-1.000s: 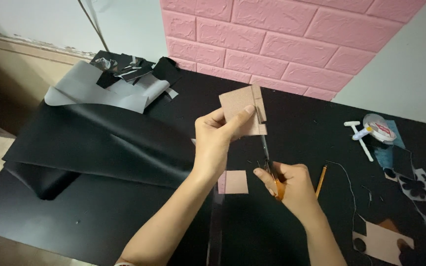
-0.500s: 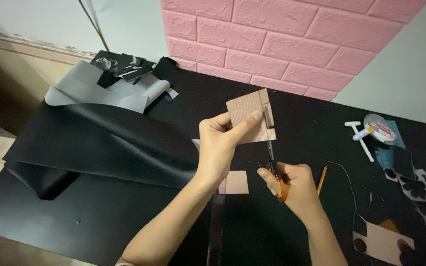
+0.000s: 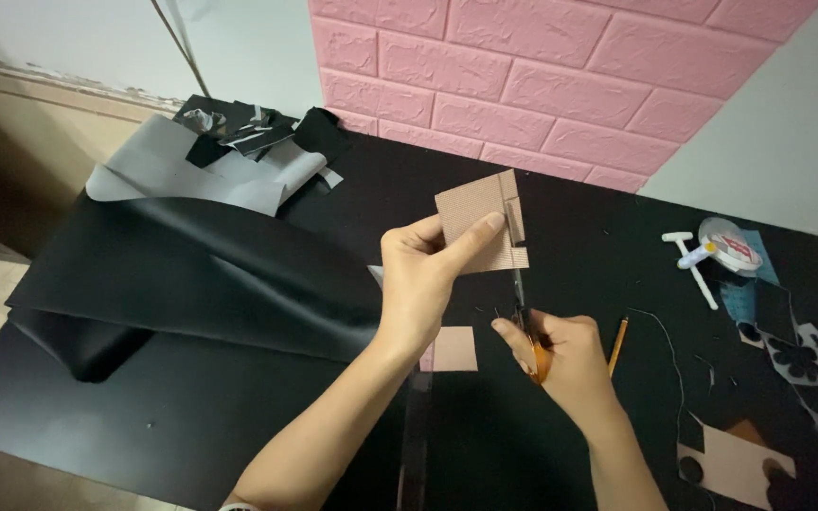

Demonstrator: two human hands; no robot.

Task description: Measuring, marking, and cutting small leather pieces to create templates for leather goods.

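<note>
1. Nearest the camera, two bare forearms rise from the bottom edge over a black table [image 3: 191, 445].
2. At the near right corner lies a tan card [image 3: 736, 464] with round holes cut from it.
3. The right hand [image 3: 560, 355] is closed around the orange handles of a pair of scissors [image 3: 525, 317]; the blades point up and away, into the lower edge of a brown cardboard piece [image 3: 480, 222]. How far apart the blades stand cannot be told.
4. One small pink square [image 3: 453, 348] lies flat on the table just left of the right hand, partly hidden behind the left wrist.
5. One orange pencil [image 3: 618, 345] lies just right of the right hand.
6. The left hand [image 3: 423, 284] pinches the cardboard piece, thumb on the near face and fingers behind, holding it upright in the air above the table's middle. A narrow strip along its right edge is partly cut.
7. To the left, a large black sheet [image 3: 191, 274] lies in loose folds and covers much of the table.
8. Farther right sit a roll of tape [image 3: 728, 244], a white T-shaped tool [image 3: 693, 265], and black cut-out scraps [image 3: 792, 355] over a blue sheet.
9. At the far left corner, a grey sheet [image 3: 182, 175] carries a heap of black offcuts [image 3: 267, 128].
10. Behind stands a pink brick wall [image 3: 542, 76].
</note>
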